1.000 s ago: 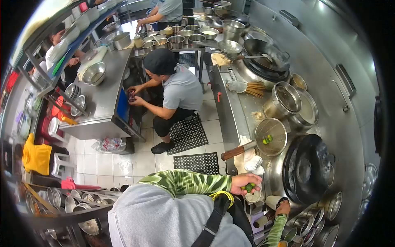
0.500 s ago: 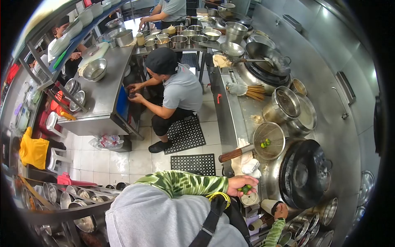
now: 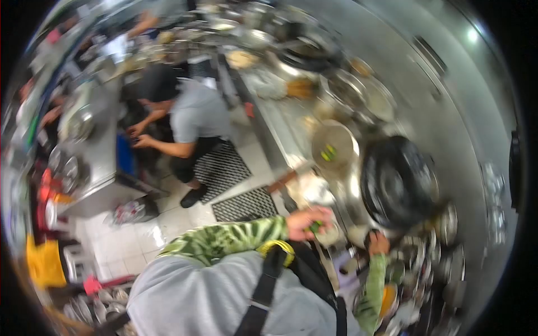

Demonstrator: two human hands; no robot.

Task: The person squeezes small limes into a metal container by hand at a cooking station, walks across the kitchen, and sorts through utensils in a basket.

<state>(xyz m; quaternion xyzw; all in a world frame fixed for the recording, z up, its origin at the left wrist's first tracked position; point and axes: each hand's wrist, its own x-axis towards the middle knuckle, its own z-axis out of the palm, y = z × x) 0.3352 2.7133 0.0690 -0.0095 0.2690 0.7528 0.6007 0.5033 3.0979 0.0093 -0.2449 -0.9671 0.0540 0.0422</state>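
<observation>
In the head view, blurred by motion, the person's left hand (image 3: 310, 223) has its fingers curled around small green fruit (image 3: 315, 226), beside a round pale container (image 3: 327, 236) whose contents cannot be made out. The right hand (image 3: 379, 244) is closed around the dark end of a pale cylindrical container (image 3: 357, 234); what it holds inside is hidden. Beyond them, a round mesh strainer (image 3: 344, 141) with a wooden handle (image 3: 282, 182) holds a few green pieces (image 3: 328, 152), near a black wok (image 3: 397, 182) with no contents discernible. Farther along the range stand a steel pot (image 3: 329, 103), its contents too smeared to tell, and just beside it a wide pan (image 3: 379, 99) with a pale inside. Below the right hand, among crowded steel containers (image 3: 413, 255), one shows something orange (image 3: 387, 301) inside. A crouching co-worker (image 3: 197, 115) bends beside a steel table.
</observation>
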